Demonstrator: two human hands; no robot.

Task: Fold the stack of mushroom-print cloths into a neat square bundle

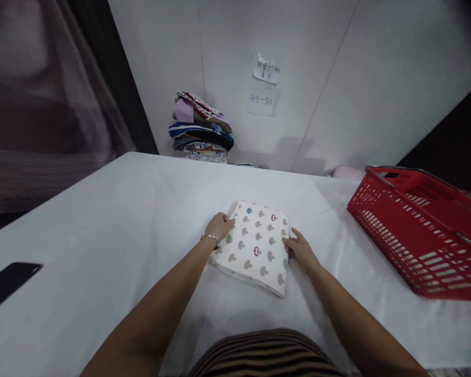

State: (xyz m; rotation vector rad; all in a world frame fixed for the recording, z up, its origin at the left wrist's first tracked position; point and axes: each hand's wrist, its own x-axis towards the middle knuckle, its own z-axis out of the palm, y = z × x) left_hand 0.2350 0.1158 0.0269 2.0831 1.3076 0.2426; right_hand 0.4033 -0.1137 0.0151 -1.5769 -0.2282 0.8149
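Observation:
A folded white cloth (257,246) printed with small mushrooms lies in the middle of the white table (113,220). My left hand (219,226), with a thin bracelet at the wrist, grips the cloth's left edge, fingers curled round it. On the cloth's right edge my right hand (300,249) rests, fingers bent against the fabric. Both forearms reach in from the bottom of the view.
A red plastic basket (419,235) with metal handles stands at the right on the table. A dark phone (8,285) lies near the left edge. A stack of folded clothes (201,131) sits against the wall, under two paper notes (265,84).

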